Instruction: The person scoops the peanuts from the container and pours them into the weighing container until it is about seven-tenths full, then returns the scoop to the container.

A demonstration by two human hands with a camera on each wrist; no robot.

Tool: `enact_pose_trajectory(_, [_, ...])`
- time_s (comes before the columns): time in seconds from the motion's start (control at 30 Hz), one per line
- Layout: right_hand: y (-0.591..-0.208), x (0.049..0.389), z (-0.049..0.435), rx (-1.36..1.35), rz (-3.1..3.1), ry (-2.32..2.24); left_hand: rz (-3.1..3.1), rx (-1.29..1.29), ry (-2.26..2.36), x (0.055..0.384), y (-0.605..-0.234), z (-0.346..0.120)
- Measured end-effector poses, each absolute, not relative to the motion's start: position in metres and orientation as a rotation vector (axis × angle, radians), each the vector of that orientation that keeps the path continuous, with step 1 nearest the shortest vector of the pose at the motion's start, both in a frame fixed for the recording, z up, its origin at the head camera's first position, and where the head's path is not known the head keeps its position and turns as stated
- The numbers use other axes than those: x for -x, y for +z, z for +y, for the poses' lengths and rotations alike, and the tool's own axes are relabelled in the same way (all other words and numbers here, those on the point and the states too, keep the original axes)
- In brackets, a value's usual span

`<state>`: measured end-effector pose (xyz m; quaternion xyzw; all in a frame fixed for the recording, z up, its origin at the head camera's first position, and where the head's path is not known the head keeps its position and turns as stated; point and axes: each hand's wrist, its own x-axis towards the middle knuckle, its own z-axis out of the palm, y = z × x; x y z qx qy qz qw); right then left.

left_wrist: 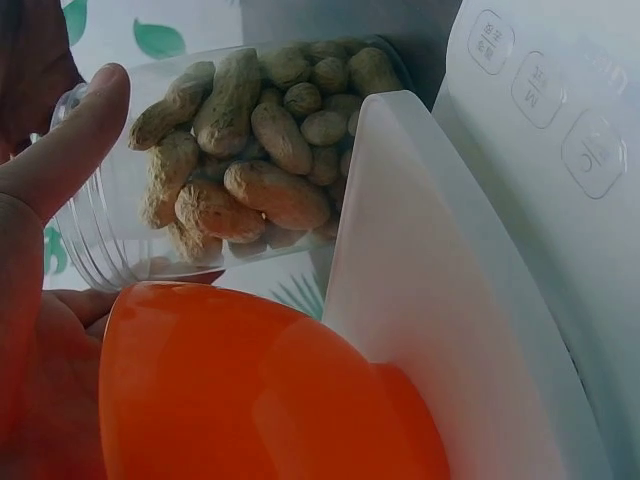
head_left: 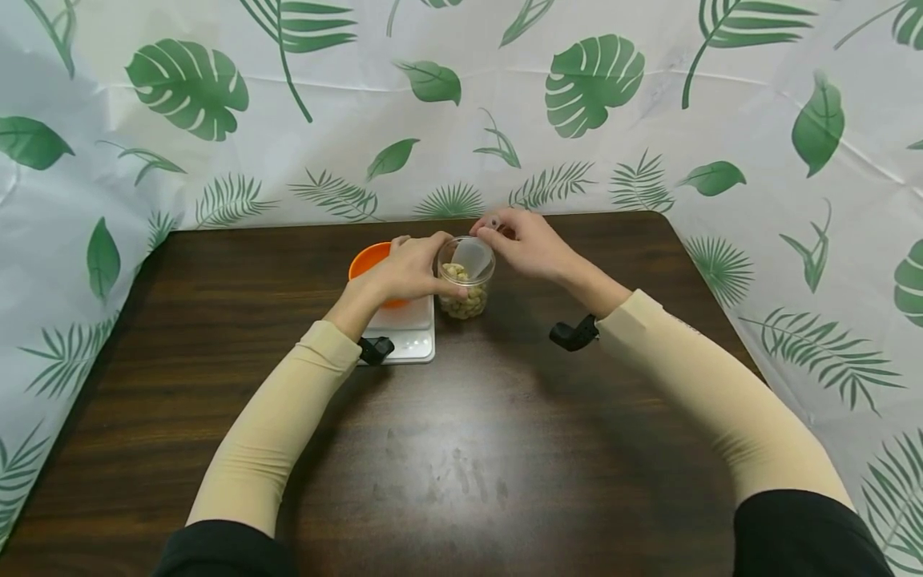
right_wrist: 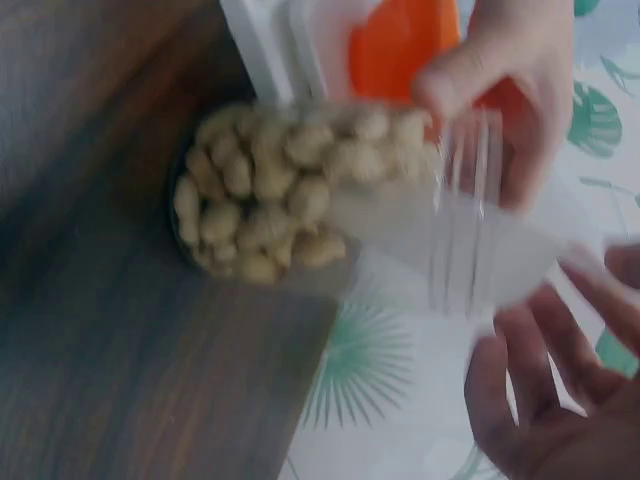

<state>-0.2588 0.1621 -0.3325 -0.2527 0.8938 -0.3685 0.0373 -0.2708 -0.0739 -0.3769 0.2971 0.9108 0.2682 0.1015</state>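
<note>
Scoop (head_left: 472, 256), pinched beneath the right grip (head_left: 530, 244), dips into peanut jar (left_wrist: 115, 225) clasped by left grip (head_left: 413, 268).

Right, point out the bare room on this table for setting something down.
Bare tabletop lies between the sleeves, in front of the white scale and peanut jar, and from the left sleeve out to the left edge. The back middle is crowded: orange bowl on the scale, jar close beside, left hand gripping it, right hand holding a scoop inside.
</note>
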Motion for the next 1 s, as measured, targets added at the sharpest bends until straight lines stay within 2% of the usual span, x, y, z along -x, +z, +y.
enact_pose_trajectory(0.33, [-0.342, 0.267, 0.169, 1.138, 2.769, -1.024, 2.701, -0.875, 0.773, 0.271, -0.376, -0.074])
enact_pose_trajectory(0.63, [-0.354, 0.266, 0.171, 0.97, 2.853, -1.239, 2.7, -0.863, 0.77, 0.27, -0.376, -0.074])
enact_pose_trajectory(1.0, [-0.353, 0.271, 0.169, 1.18, 2.805, -1.13, 2.696, -0.867, 0.777, 0.273, -0.376, -0.076])
